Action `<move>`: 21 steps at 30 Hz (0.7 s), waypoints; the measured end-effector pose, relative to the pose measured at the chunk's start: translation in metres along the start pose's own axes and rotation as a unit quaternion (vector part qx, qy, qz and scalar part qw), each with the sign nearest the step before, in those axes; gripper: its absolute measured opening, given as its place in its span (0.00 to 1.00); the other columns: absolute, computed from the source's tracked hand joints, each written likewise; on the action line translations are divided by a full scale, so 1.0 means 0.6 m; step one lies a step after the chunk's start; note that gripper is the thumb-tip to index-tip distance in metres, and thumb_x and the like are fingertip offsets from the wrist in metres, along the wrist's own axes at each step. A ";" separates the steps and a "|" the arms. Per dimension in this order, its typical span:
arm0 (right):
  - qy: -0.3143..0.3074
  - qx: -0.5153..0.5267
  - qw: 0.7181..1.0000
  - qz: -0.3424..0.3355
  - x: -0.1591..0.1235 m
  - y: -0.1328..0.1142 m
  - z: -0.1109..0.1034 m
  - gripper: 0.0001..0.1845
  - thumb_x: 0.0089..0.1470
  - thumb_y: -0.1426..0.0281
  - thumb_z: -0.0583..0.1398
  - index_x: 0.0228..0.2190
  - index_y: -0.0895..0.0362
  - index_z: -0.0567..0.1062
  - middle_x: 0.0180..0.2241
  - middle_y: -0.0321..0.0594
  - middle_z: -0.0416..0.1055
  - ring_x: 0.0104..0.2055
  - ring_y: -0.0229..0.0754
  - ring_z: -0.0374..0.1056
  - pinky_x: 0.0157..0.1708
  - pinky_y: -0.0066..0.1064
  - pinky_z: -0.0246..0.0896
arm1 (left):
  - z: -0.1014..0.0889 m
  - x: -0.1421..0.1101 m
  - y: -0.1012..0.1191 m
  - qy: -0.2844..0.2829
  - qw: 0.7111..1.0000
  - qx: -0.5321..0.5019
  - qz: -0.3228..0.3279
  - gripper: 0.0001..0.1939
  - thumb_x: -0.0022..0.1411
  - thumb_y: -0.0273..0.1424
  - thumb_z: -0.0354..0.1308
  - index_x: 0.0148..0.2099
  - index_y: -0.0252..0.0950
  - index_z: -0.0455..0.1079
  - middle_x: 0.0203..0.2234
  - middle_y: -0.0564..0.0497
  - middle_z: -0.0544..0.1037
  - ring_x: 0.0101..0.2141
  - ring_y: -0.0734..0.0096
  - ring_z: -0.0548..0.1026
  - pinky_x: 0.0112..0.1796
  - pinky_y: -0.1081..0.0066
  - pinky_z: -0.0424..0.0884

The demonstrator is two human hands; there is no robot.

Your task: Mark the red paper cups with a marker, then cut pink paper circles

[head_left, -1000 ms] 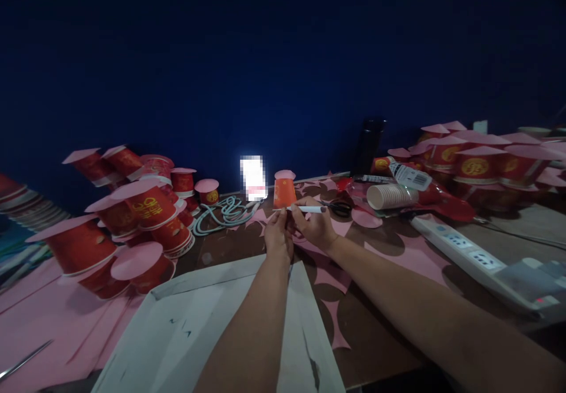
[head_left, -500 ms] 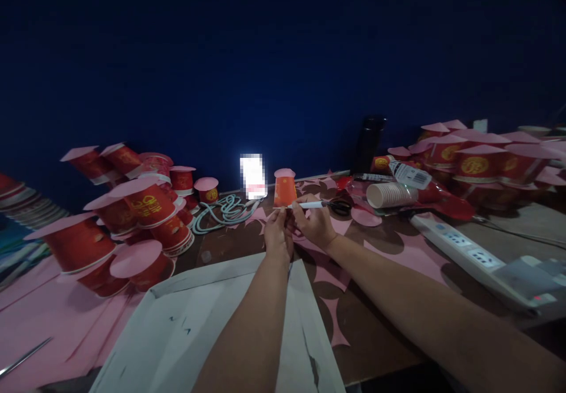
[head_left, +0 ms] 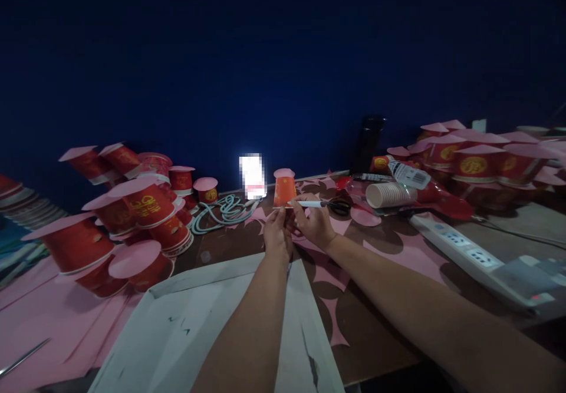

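Note:
Close together in the middle of the head view, both my hands work just in front of an upside-down orange-red paper cup (head_left: 285, 191). A pink paper disc (head_left: 283, 173) lies on the cup's upturned base. My left hand (head_left: 277, 234) is closed, its fingertips pinched at a thin pale edge by the cup's rim; what exactly they grip is hidden. My right hand (head_left: 315, 223) is closed round a white pen (head_left: 312, 204), whose tip points left toward that pale edge. Black-handled scissors (head_left: 339, 207) lie just right of the pen.
Disc-topped red cups (head_left: 152, 201) are piled on the left, more (head_left: 473, 166) on the right. A white shallow box (head_left: 194, 316) lies under my forearms. Around stand a coiled cable (head_left: 223, 213), stacked cups (head_left: 391, 195), a power strip (head_left: 457, 244), a dark bottle (head_left: 370, 142) and pink paper scraps (head_left: 404, 254).

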State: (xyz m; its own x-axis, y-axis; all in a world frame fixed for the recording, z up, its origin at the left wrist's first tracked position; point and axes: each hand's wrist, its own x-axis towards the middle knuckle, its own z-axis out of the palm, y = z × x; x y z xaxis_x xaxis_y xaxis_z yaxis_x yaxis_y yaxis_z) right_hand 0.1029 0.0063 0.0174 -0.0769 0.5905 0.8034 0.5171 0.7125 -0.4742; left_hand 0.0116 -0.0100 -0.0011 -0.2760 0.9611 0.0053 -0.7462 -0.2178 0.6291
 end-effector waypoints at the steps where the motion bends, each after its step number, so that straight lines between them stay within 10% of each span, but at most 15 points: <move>1: 0.002 -0.001 1.000 -0.003 0.000 0.001 0.000 0.08 0.57 0.67 0.54 0.30 0.56 0.70 0.30 0.42 0.73 0.33 0.42 0.68 0.35 0.34 0.62 | 0.000 0.000 0.000 -0.002 1.000 0.003 0.000 0.11 0.43 0.30 0.67 0.28 0.32 0.70 0.23 0.51 0.75 0.25 0.76 0.74 0.29 0.76 0.70; 21: 0.005 -0.009 1.000 -0.004 -0.002 0.001 0.004 0.07 0.56 0.67 0.54 0.29 0.56 0.68 0.28 0.41 0.71 0.30 0.41 0.66 0.32 0.32 0.61 | -0.001 0.002 0.001 0.021 0.999 -0.028 -0.009 0.11 0.42 0.28 0.67 0.26 0.31 0.68 0.22 0.52 0.74 0.24 0.77 0.73 0.31 0.75 0.69</move>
State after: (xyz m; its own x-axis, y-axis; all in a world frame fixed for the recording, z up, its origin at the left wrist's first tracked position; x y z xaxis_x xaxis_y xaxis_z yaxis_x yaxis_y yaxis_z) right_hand 0.1012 0.0070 0.0155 -0.0724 0.5805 0.8110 0.5310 0.7108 -0.4613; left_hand 0.0104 -0.0091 -0.0013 -0.2863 0.9574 -0.0386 -0.7835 -0.2107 0.5846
